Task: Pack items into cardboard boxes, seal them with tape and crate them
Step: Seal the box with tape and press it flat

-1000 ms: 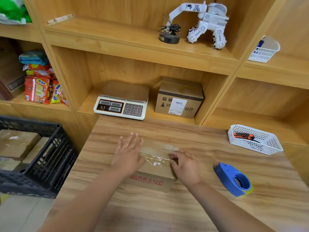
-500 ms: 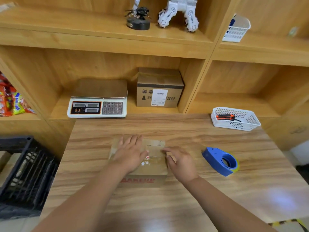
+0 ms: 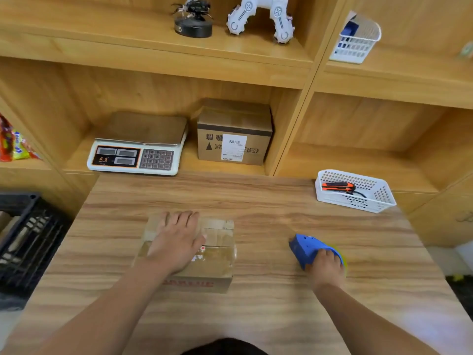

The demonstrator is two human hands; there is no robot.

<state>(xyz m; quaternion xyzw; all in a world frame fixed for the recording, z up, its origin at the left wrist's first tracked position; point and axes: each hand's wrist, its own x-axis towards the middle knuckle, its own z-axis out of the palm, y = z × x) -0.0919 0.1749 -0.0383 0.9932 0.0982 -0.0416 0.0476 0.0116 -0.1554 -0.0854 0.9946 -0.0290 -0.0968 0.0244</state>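
Note:
A small cardboard box [image 3: 217,254] with red lettering on its front lies closed on the wooden table [image 3: 268,206], tape across its top. My left hand [image 3: 176,242] presses flat on the box's lid with straight fingers. To the right, my right hand [image 3: 326,267] lies over the blue tape dispenser [image 3: 307,248], fingers curled onto its rear part. At the left edge stands a black plastic crate [image 3: 28,242] below table level.
A white basket [image 3: 378,201] with an orange cutter [image 3: 336,187] sits at the table's back right. On the shelf behind are a weighing scale [image 3: 138,149] and a labelled carton [image 3: 234,134]. Snack packs [image 3: 12,144] lie at far left; toy robots on the upper shelf.
My right hand left the box's right end and moved right onto the blue tape dispenser. The left hand stayed pressed on the lid. The view swung right and down.

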